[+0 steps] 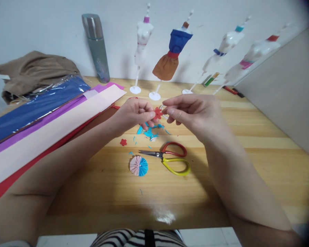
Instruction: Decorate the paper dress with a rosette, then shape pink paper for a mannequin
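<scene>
While left hand (137,114) pinches red flower (158,113), right hand (194,111) near.

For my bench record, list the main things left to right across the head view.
Brown cloth, flask, left hand, red flower between the hands, right hand, pink-waisted mannequin.

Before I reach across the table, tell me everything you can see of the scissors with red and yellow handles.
The scissors lie flat on the light wooden table, untouched by the left hand or right hand. Their dark metal blades point left, nearly closed, meeting at a silvery pivot. Two rounded, plastic-looking handle loops spread right: the red loop farther away, the yellow loop nearer the person.
</scene>
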The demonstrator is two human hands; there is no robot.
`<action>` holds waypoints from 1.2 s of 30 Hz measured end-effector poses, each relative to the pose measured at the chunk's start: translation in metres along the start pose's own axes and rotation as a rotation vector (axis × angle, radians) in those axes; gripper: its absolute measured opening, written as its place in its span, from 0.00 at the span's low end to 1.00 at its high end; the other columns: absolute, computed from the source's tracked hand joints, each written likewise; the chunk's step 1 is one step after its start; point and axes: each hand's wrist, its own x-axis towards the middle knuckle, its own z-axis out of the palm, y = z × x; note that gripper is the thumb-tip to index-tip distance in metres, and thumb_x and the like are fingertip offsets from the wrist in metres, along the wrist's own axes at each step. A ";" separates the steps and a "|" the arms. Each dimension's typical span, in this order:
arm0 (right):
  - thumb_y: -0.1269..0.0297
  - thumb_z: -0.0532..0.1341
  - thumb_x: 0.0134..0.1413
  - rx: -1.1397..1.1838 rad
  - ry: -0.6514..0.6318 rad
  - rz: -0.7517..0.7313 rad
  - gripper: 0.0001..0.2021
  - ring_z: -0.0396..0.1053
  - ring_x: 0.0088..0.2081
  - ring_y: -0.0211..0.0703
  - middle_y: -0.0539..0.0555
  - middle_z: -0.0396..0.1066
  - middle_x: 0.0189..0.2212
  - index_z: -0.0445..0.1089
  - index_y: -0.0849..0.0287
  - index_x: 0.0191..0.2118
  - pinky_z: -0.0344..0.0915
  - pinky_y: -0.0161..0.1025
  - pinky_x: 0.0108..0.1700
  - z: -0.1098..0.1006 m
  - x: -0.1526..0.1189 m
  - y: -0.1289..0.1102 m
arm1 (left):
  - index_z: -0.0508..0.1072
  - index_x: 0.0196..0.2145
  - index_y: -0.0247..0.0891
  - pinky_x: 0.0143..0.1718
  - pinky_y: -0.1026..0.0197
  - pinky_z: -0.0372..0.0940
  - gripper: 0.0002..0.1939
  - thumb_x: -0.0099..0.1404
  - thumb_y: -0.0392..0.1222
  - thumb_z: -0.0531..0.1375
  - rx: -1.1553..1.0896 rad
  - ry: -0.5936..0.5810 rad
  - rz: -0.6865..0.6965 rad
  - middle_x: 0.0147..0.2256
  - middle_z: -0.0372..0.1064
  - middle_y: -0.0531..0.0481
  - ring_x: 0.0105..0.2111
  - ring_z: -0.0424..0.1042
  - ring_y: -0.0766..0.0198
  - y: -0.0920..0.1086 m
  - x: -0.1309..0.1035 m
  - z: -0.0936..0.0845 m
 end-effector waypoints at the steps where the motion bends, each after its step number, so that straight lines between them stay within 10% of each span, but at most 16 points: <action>1: 0.66 0.73 0.49 0.011 -0.011 -0.005 0.05 0.74 0.28 0.43 0.52 0.80 0.29 0.81 0.53 0.34 0.74 0.43 0.33 -0.002 0.001 -0.001 | 0.72 0.29 0.34 0.27 0.68 0.72 0.09 0.62 0.38 0.68 -0.024 -0.010 -0.001 0.31 0.81 0.44 0.29 0.79 0.66 -0.001 0.001 0.000; 6: 0.60 0.76 0.42 0.061 -0.189 -0.006 0.14 0.73 0.30 0.40 0.51 0.81 0.32 0.81 0.55 0.37 0.71 0.40 0.32 0.000 0.003 0.000 | 0.71 0.28 0.34 0.26 0.69 0.71 0.10 0.62 0.36 0.68 -0.058 -0.041 -0.035 0.25 0.77 0.49 0.26 0.78 0.67 -0.002 0.002 0.000; 26: 0.60 0.73 0.48 0.026 -0.098 0.011 0.09 0.66 0.22 0.37 0.49 0.72 0.20 0.74 0.55 0.25 0.67 0.39 0.26 0.009 0.003 0.004 | 0.75 0.30 0.30 0.26 0.66 0.70 0.20 0.78 0.43 0.56 -0.090 0.070 -0.185 0.26 0.79 0.43 0.23 0.76 0.65 0.015 -0.001 0.007; 36: 0.49 0.78 0.42 0.078 -0.102 0.066 0.18 0.65 0.20 0.35 0.48 0.71 0.19 0.75 0.55 0.23 0.66 0.38 0.24 0.014 0.003 0.006 | 0.75 0.25 0.33 0.23 0.70 0.68 0.08 0.62 0.27 0.65 0.061 0.220 -0.103 0.21 0.75 0.53 0.20 0.73 0.70 0.020 -0.004 0.014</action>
